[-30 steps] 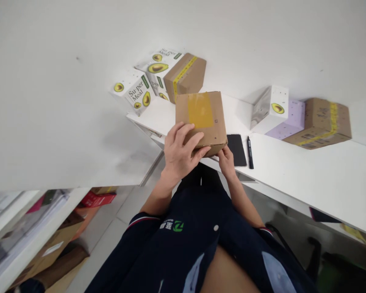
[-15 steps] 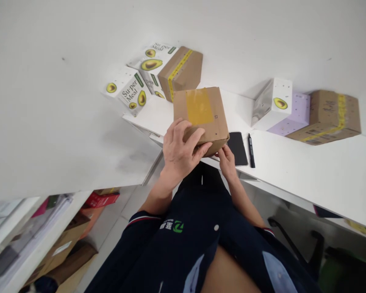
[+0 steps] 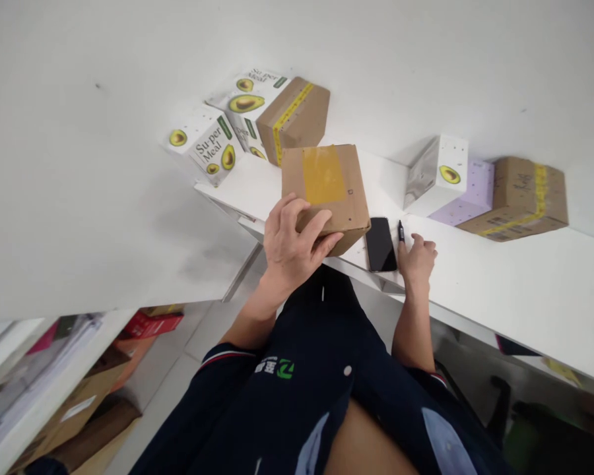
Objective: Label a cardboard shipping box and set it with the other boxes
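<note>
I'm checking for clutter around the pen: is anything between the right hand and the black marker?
Nothing visible: in this view the right hand covers the near end of the black marker. The phone lies to their left, not between.

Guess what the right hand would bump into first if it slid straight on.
Beyond the black marker at its thumb side, the right hand would probably meet the white avocado box, perhaps clipping the lilac box beside it; depth is uncertain.

The brown box (image 3: pixel 337 210) carries yellow tape (image 3: pixel 324 175). Phone (image 3: pixel 381 245) and marker (image 3: pixel 400 231) are black. The lilac box (image 3: pixel 476 188) shows dark specks
</note>
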### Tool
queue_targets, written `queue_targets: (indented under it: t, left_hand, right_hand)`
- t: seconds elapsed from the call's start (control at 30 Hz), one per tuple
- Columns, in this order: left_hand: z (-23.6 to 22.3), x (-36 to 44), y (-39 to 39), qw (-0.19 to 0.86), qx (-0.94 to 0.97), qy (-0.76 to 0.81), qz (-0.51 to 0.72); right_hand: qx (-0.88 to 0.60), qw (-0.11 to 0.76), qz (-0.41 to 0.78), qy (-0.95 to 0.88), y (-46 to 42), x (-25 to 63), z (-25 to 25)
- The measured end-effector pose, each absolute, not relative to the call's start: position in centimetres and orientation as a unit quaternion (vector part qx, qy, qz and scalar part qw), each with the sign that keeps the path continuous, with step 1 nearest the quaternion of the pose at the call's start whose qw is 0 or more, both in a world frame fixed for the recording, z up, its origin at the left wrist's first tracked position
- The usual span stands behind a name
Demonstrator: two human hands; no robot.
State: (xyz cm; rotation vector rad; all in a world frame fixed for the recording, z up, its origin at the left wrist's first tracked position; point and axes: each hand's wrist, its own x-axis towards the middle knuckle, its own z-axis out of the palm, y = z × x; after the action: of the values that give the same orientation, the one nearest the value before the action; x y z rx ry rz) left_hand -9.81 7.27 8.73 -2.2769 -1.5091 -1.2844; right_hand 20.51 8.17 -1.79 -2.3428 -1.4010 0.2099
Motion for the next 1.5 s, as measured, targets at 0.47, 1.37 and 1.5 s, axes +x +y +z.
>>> queue_targets:
  t: [0.47,1.37,1.5]
  left_hand:
    - [8.6,-9.1,7.3,0.123,-0.733,-0.487,-0.459]
    - [7.6,-9.1,7.4,0.150,-0.721,-0.469,-0.488]
    - [7.5,-9.1,7.4,0.162,-0.715,-0.462,-0.499]
  right_hand:
    - [-0.514,0.662,0.371,-0.399,8.9,19.5,3.2]
    - [-0.464,0.617,0.140,-0.620,8.9,6.9,11.3]
    - [-0.473,0.600,0.119,-0.634,9.0,7.0,11.3]
